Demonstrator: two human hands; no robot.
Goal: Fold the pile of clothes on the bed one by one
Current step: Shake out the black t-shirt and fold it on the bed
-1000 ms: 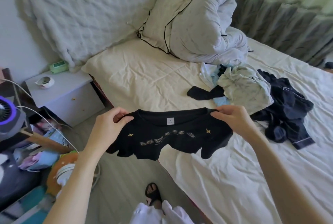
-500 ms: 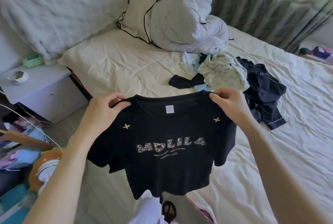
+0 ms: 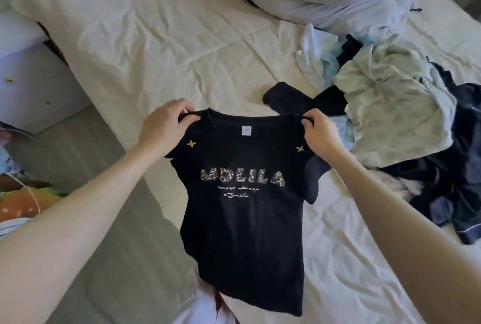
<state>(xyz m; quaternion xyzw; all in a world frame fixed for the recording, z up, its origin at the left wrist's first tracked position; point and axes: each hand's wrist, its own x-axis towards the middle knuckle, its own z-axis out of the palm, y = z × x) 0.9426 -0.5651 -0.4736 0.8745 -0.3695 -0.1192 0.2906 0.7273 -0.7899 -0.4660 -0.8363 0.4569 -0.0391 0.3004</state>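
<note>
The black T-shirt [image 3: 242, 209] hangs print-side up over the near edge of the bed [image 3: 161, 45], held out for folding — left hand [image 3: 164, 128] and right hand [image 3: 318, 133] each pinch a shoulder. Next it likely needs laying flat on the sheet. Beyond, the unfolded pile of clothes [image 3: 395, 115] waits.

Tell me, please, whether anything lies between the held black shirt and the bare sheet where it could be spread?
Nothing visible does. The black shirt hangs from both hands over bare sheet; the clothes pile sits off to the right.
</note>
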